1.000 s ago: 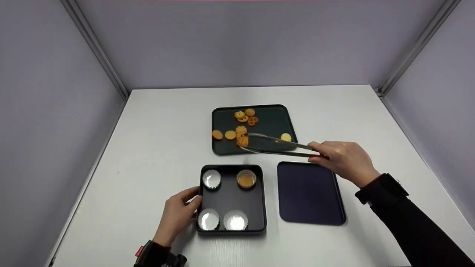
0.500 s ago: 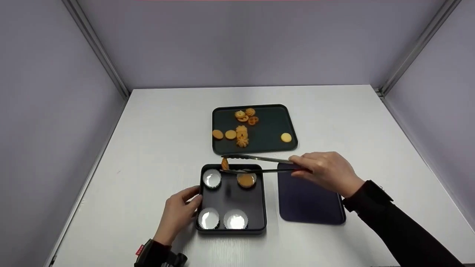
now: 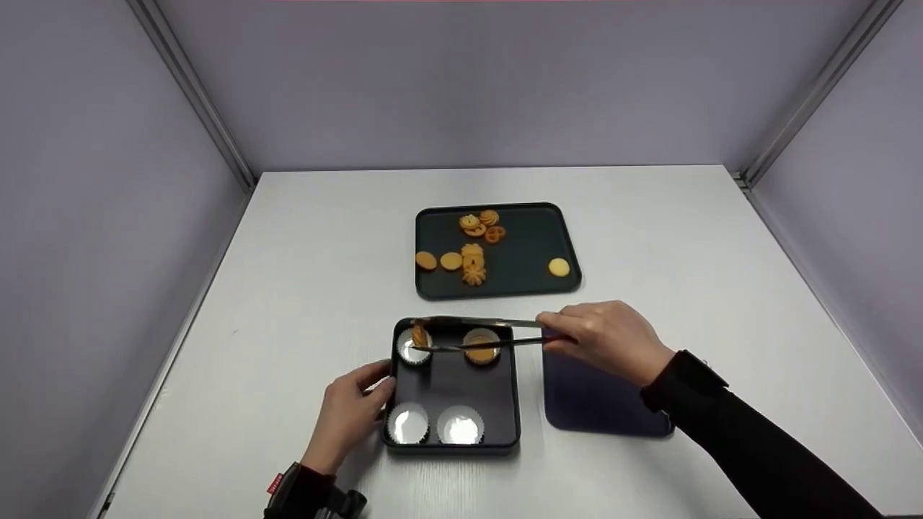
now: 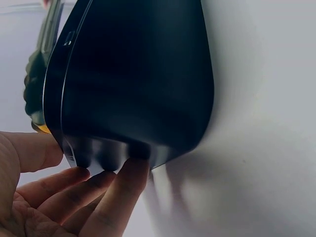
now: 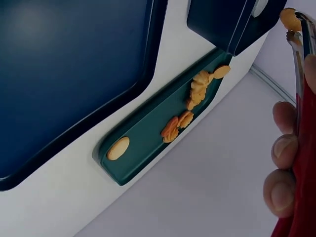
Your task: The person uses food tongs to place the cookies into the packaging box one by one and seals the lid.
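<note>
My right hand (image 3: 609, 342) grips long metal tongs (image 3: 515, 323) with red handles (image 5: 305, 163). Between their scalloped tips is a golden cookie (image 3: 420, 336), over the back-left white paper cup (image 3: 405, 353) in a dark, deep square tin (image 3: 461, 389). The back-right paper cup (image 3: 472, 334) in that tin has a golden cookie (image 3: 482, 356) inside. Two white cups, front left (image 3: 408, 424) and front right (image 3: 460, 425), show no cookie. My left hand (image 3: 350, 411) rests against the tin's left side, its thumb at the rim and fingertips touching the outer wall (image 4: 133, 98).
Beyond the tin lies a dark green tray (image 3: 523, 252) with several cookies and a pretzel (image 3: 495, 234) in clusters; one pale round cookie (image 3: 559, 267) sits apart at its right. A flat dark purple tray (image 3: 602, 404) lies right of the tin, partly beneath my right hand.
My right hand has moved the tongs from the green tray toward me and left, bringing a cookie over the tin's back-left cup. My left hand has stayed at the tin.
</note>
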The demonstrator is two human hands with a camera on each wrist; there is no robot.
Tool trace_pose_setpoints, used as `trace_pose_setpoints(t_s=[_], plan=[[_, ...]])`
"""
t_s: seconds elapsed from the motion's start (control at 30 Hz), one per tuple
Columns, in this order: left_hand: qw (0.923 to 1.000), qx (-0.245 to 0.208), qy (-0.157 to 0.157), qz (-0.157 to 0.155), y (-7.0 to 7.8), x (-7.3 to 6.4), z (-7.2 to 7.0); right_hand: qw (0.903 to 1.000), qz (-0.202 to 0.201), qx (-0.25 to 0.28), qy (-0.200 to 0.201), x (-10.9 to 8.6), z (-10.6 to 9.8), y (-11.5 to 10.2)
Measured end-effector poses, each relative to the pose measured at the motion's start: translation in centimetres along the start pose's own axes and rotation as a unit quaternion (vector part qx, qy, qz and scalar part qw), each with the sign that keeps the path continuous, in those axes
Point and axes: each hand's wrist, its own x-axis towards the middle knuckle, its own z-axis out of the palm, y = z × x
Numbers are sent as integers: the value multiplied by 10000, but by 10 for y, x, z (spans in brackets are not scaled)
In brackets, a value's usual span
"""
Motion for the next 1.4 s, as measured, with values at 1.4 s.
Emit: trace_pose_setpoints(t_s=[1.4], plan=[[9996, -271, -59, -103, 1, -1, -1, 9972, 221, -397, -598, 16, 16, -11]])
